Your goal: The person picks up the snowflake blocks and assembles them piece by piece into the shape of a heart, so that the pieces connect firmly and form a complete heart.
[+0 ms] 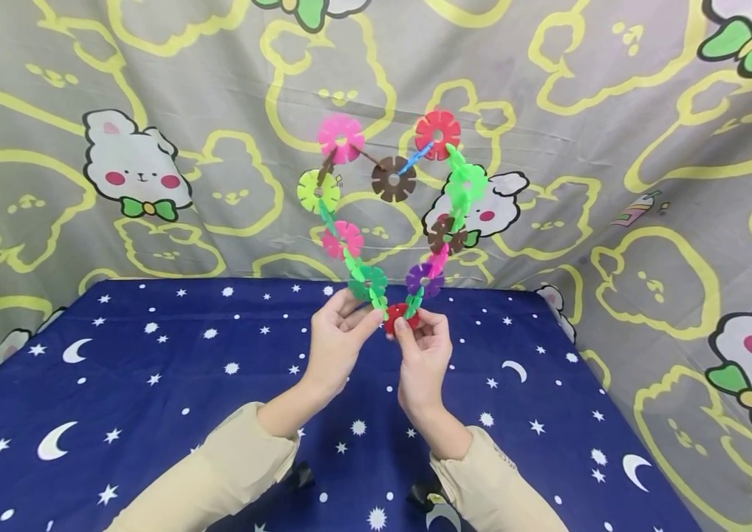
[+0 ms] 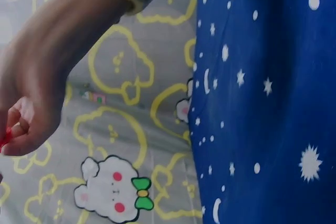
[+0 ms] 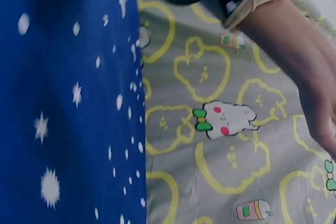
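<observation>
A heart-shaped chain of slotted plastic building discs (image 1: pixel 368 282) stands upright above the table in the head view, in pink, red, brown, yellow, green, purple and blue. At its bottom point is a red disc (image 1: pixel 397 319). My left hand (image 1: pixel 336 343) pinches the chain at the light green piece just left of that disc. The right hand (image 1: pixel 425 362) grips the red disc, its thumb across the front. A brown disc (image 1: pixel 394 179) forms the dip at the top. In the left wrist view, a hand (image 2: pixel 37 103) pinches a bit of red at the edge.
A dark blue cloth (image 1: pixel 230 414) with white moons and stars covers the table. Grey curtains (image 1: pixel 230 96) with yellow outlines and cartoon rabbits hang behind and to the right. Black devices (image 1: pixel 419 496) are strapped at both wrists.
</observation>
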Available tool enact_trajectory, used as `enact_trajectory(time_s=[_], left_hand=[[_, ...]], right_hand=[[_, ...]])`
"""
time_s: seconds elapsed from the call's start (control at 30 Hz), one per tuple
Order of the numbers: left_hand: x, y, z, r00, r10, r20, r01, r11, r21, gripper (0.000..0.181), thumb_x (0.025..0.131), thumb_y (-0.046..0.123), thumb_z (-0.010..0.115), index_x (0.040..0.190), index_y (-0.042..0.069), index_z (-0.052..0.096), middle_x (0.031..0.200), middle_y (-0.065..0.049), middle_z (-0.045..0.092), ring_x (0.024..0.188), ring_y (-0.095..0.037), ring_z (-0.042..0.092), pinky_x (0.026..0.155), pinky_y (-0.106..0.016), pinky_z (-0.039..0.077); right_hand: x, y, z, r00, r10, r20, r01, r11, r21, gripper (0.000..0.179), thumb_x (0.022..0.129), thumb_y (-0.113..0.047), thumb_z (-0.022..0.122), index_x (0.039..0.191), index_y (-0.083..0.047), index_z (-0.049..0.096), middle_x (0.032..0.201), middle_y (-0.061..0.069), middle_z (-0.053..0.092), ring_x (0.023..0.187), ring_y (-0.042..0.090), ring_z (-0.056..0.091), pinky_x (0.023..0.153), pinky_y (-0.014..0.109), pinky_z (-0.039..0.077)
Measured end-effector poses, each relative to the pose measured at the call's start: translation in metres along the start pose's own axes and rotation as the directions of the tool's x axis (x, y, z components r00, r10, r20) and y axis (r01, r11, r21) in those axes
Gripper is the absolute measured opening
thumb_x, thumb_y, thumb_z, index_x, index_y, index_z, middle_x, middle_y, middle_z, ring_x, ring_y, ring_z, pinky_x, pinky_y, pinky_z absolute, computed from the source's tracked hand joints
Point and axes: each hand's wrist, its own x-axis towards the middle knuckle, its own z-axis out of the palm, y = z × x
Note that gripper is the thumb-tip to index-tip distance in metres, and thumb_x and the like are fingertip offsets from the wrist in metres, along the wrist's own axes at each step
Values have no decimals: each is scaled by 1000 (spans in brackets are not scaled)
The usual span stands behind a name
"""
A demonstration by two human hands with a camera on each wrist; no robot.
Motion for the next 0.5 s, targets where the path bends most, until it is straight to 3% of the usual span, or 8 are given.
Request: enact_trajectory(time_s=[0.2,0.37,0.5], left_hand=[[0,4,-7,999,-9,32,8,1000,24,55,78,-10,62,127,-3,38,113,-29,57,98,-29,62,81,-31,50],[-1,3,-6,999,13,31,-12,1000,-7,66,79,-10,59,135,4,26,114,-31,55,100,-29,61,82,-29,49],[-3,1,-8,998,38,41,-40,998,43,68,81,-9,59,140,2,25,116,-31,54,103,-34,59,84,-29,48]], right_hand=[[2,-3,-8,997,-9,80,13,999,-46,20,84,5,60,97,-9,53,86,-2,65,71,8,60,62,20,50],[2,-2,-6,998,7,57,-5,999,-33,20,82,6,61,91,-9,52,83,-1,65,67,9,61,60,21,51],[3,-1,-3,999,38,36,-36,997,-69,21,81,8,60,88,-8,50,80,-2,66,67,9,63,60,22,52]])
